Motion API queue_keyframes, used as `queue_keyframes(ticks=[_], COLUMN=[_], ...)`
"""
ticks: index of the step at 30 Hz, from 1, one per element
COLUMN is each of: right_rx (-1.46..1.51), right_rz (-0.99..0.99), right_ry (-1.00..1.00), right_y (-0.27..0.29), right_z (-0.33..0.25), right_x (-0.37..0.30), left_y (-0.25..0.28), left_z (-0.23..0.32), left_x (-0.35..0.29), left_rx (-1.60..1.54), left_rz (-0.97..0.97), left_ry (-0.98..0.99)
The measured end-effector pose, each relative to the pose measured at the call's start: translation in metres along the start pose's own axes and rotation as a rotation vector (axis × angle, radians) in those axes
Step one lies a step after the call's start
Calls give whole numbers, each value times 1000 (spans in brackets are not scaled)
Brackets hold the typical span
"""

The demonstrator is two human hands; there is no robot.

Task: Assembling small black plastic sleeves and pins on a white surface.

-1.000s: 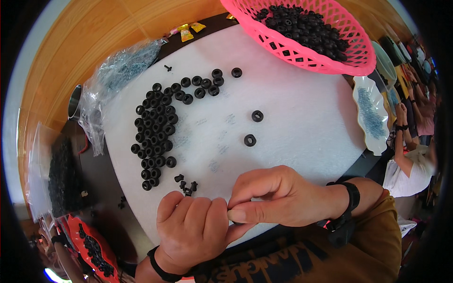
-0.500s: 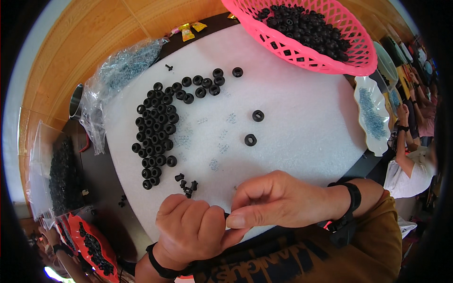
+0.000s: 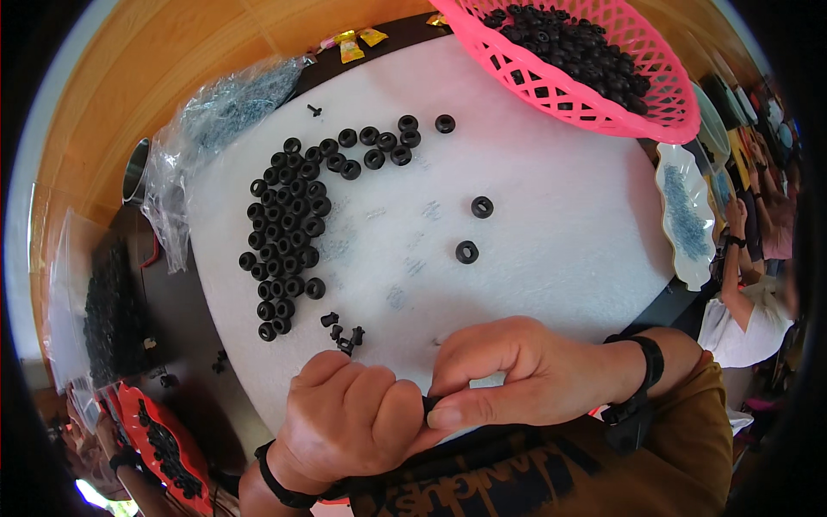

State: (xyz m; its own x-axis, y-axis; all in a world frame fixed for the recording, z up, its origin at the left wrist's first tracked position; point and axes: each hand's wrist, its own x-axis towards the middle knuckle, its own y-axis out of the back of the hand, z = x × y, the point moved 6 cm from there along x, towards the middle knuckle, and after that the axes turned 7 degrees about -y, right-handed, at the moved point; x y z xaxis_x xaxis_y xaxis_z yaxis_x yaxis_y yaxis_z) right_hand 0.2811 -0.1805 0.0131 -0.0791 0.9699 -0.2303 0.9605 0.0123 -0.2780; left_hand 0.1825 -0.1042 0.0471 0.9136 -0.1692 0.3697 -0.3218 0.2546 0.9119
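My left hand (image 3: 357,418) is curled into a fist above the near edge of the white-covered table. From its thumb side pokes a small black part (image 3: 430,403), mostly hidden. My right hand (image 3: 534,370) pinches that part between thumb and forefinger, touching the left hand. Just beyond my left fist lie several small black plugs (image 3: 357,335). A cluster of black rings (image 3: 314,227) spreads over the left half of the white sheet (image 3: 568,241). Two more black rings stand apart near the middle, one of them a ring (image 3: 458,252) closer to my right hand.
A pink lattice basket (image 3: 568,121) of black parts stands at the far right. A white scalloped dish (image 3: 699,269) holds tiny bluish pieces. Clear bags (image 3: 172,228) and a red tray (image 3: 129,405) lie on the left. Co-workers' arms (image 3: 734,280) show at both sides.
The whole scene has shifted slightly in the picture. A little more of the black part shows between my hands, which stay together in the same grip.
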Motion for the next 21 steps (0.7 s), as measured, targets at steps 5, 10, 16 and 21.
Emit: queue_keyframes(ticks=[5, 10, 16, 21], right_rx=[-33, -75, -113, 15], right_rz=[28, 31, 83, 77], right_ry=[23, 35, 78, 13], right_y=[0, 0, 2, 1], right_z=[2, -3, -4, 2], right_x=[-1, -2, -4, -2], left_y=[-4, -6, -10, -11], left_z=[2, 8, 14, 11], left_x=[-2, -4, -8, -6], left_rx=[-11, -40, 58, -4], left_rz=[-30, -47, 60, 97], left_ry=[7, 29, 45, 74])
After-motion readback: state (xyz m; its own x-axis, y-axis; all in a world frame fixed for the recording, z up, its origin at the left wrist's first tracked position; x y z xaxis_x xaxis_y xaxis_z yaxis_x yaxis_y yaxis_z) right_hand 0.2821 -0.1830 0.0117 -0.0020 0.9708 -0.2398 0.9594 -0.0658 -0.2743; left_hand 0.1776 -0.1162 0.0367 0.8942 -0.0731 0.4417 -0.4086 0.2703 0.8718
